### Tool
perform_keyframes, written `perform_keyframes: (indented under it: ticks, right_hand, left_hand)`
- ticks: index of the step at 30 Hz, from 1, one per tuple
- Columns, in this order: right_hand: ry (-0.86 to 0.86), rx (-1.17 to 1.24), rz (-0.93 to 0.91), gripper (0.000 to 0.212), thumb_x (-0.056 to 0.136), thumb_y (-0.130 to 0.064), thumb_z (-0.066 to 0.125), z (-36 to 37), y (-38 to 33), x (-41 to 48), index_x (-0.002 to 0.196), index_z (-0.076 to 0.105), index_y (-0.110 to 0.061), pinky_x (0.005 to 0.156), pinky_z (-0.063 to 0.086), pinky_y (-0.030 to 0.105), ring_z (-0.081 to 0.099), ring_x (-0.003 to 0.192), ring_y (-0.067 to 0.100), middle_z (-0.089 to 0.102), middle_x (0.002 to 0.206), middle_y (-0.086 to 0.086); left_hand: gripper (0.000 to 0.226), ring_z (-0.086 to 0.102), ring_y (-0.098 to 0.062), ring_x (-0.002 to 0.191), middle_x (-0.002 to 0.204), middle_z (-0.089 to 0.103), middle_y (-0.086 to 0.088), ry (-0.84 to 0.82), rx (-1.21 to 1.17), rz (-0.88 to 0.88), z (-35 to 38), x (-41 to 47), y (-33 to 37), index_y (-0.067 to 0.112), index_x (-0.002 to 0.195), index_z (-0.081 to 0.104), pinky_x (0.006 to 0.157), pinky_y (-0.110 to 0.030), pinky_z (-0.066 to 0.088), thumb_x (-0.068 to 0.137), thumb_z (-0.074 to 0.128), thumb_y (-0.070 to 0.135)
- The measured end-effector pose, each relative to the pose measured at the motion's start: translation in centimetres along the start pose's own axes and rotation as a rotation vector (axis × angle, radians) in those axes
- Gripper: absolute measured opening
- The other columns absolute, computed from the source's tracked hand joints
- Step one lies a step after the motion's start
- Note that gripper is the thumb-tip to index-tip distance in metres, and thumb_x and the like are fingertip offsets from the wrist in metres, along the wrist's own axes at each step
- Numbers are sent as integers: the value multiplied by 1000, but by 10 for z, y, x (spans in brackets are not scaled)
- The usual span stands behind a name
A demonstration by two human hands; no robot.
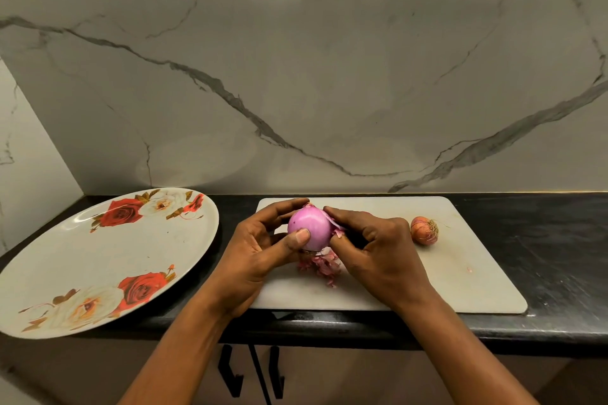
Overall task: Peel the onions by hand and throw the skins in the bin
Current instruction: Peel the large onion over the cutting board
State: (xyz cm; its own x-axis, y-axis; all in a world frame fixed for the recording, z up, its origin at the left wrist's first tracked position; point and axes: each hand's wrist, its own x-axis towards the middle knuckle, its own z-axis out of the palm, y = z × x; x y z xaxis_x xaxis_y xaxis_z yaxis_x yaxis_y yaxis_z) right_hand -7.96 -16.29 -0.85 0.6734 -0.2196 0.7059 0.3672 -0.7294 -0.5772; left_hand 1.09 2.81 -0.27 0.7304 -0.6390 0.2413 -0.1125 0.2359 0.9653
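A large rose-printed plate [98, 256] sits at the left end of the black counter [543, 240], its near rim overhanging the front edge, its face bare. On the white cutting board [460, 289], the left hand [260, 253] grips a smooth, glossy pink onion [309, 227], thumb pressed on its front. The right hand [378, 253] pinches a loose flap of skin [335, 223] on the onion's right side. Torn skins [320, 268] lie heaped on the board beneath. An unpeeled onion [424, 230], brown and rooty, rests near the board's far right corner. Fingers hide the held onion's back and base.
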Motion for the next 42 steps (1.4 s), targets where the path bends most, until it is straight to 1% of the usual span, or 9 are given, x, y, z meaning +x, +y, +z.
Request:
perform_keyframes:
  ticks: [11, 17, 21, 24, 26, 30, 34, 39, 42]
  right_hand:
    - [166, 101, 269, 28, 95, -13, 67, 1, 7, 3, 119, 80, -21, 68, 66, 47, 79, 74, 13, 80, 84, -13]
    - [125, -31, 204, 33, 95, -12, 70, -1, -2, 1, 127, 75, -18, 68, 63, 31, 75, 72, 5, 75, 86, -19]
    - [28, -159, 74, 49, 87, -1, 71, 1, -2, 0, 133, 72, -18, 82, 55, 11, 70, 85, 1, 80, 109, -5]
    - [-54, -153, 31, 67, 80, 9, 65, 0, 0, 1, 142, 66, -18, 109, 53, 26, 65, 125, 8, 70, 137, -2]
    - [-74, -147, 6, 68, 79, 11, 63, 1, 0, 0, 142, 66, -17, 114, 50, 32, 60, 135, 11, 66, 143, 0]
    - [-50, -122, 0, 46, 84, -4, 63, -1, 2, 1, 126, 77, -16, 109, 52, 24, 63, 128, 8, 69, 139, 0]
    - [-17, -98, 27, 37, 86, 4, 73, 0, 7, 1, 114, 82, -17, 101, 57, 27, 68, 121, 8, 73, 132, -1]
    - [-22, -27, 69, 44, 88, -10, 55, -1, -1, 2, 126, 77, -18, 108, 52, 23, 61, 128, -1, 69, 137, -8]
    - [-70, 60, 51, 45, 92, -17, 61, -3, -6, 2, 136, 70, -21, 108, 51, 21, 59, 131, -4, 67, 140, -10]
  left_hand:
    - [48, 68, -34, 124, 134, 70, -9, -5, -50, -8, 1, 2, 0, 11, 138, 64, 93, -38, 61, 91, 70, 8]
    - [47, 65, -41, 127, 139, 66, -17, 63, -233, -59, -8, 5, -1, 12, 139, 64, 100, -44, 60, 93, 63, 19]
    - [44, 67, -37, 125, 134, 69, -12, 90, -187, -38, -3, 5, -1, 14, 137, 66, 96, -42, 61, 94, 75, 21]
    - [51, 68, -34, 123, 131, 71, -7, 120, -132, -16, 1, 4, -1, 17, 132, 68, 92, -38, 62, 84, 85, 16]
    - [57, 68, -34, 123, 137, 66, -9, 76, -102, 8, 0, 3, -1, 21, 132, 69, 97, -42, 60, 80, 90, 14]
    - [62, 68, -33, 123, 137, 67, -7, 11, -33, 21, -2, 1, -1, 23, 135, 69, 97, -40, 59, 78, 85, 3]
    - [72, 67, -35, 124, 139, 66, -11, -31, -9, 39, -2, -1, -2, 19, 138, 66, 96, -41, 59, 75, 86, -8]
    - [73, 66, -34, 125, 138, 66, -9, 8, -32, 68, -1, -1, -3, 18, 135, 67, 91, -37, 61, 70, 85, -10]
    - [73, 66, -35, 126, 137, 67, -9, 5, 8, 81, 0, -1, -3, 19, 133, 68, 94, -42, 61, 69, 89, -8]
